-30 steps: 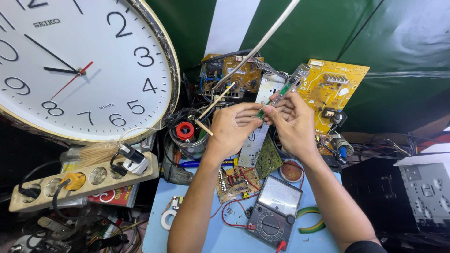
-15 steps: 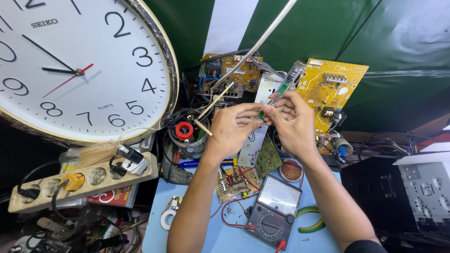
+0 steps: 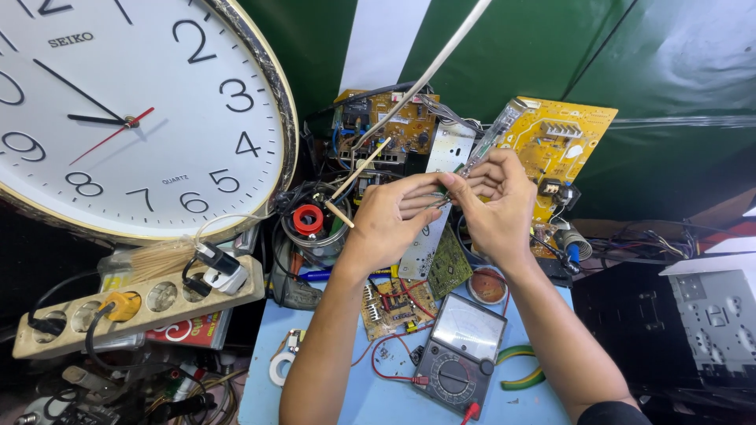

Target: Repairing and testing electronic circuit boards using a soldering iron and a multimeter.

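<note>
Green-tipped tester screwdriver (image 3: 487, 145) sits pinched between my left hand (image 3: 390, 216) and right hand (image 3: 496, 201), raised above the blue counter (image 3: 378, 389) and the multimeter (image 3: 461, 354). I judge I'm working its tip; steady fingertips matter now.

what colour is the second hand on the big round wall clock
Red, on the big round white-faced wall clock's second hand, clearest in the head view.

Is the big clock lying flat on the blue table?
No, the big wall clock stands up at the far left, away from the blue table, where a multimeter lies.
</note>
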